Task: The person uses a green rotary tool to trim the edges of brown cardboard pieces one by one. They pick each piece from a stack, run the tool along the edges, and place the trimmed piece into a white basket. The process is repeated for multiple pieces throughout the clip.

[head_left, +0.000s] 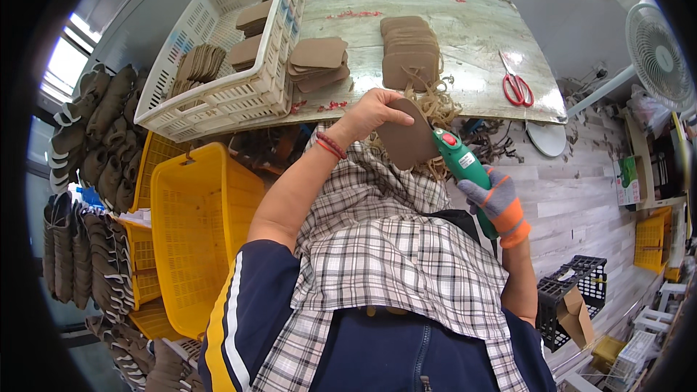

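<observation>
My bare left hand (361, 117), with red beads at the wrist, pinches a flat brown panel with rounded corners (409, 141) by its upper edge. In my right hand (496, 203), which wears a grey and orange glove, is a green handheld electric cutter (465, 161) with a red button. Its head meets the panel's right edge; the blade itself is hidden. Thin brown offcut strips (437, 105) hang in a tangle behind the panel at the table edge. Just beyond, a stack of similar brown panels (410, 47) lies on the table, with a smaller pile (318, 62) to its left.
A white plastic crate (218, 105) holding more panels stands on the table's left (348, 0). Red-handled scissors (517, 89) lie at the right. Yellow bins (190, 225) and hanging shoe parts (109, 123) fill the left side. A fan (657, 51) and black crate (584, 276) are rightward.
</observation>
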A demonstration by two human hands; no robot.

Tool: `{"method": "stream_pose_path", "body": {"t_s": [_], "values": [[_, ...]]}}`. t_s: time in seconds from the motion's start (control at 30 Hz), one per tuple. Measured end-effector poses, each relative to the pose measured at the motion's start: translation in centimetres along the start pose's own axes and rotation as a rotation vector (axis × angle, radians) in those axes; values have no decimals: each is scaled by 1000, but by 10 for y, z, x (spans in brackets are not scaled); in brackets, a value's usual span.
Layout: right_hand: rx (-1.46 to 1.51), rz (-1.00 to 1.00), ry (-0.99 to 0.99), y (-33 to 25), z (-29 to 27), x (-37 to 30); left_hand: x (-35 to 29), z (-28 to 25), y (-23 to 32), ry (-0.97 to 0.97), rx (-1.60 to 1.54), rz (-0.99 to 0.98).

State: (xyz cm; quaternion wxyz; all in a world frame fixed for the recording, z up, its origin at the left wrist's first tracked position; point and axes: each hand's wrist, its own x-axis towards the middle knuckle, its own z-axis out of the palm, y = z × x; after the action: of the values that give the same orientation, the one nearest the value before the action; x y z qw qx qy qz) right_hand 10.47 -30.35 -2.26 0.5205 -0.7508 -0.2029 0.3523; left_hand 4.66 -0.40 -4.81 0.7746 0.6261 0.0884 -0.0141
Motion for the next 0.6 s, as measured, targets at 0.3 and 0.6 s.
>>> {"method": "stream_pose_path", "body": {"t_s": [0.3,0.6], "values": [[53,-18,-23,-7,3,4,2,11,12,-150,159,-114],[61,-72,16,-23,7,16,-3,-2,30,-94,371,187]]}}
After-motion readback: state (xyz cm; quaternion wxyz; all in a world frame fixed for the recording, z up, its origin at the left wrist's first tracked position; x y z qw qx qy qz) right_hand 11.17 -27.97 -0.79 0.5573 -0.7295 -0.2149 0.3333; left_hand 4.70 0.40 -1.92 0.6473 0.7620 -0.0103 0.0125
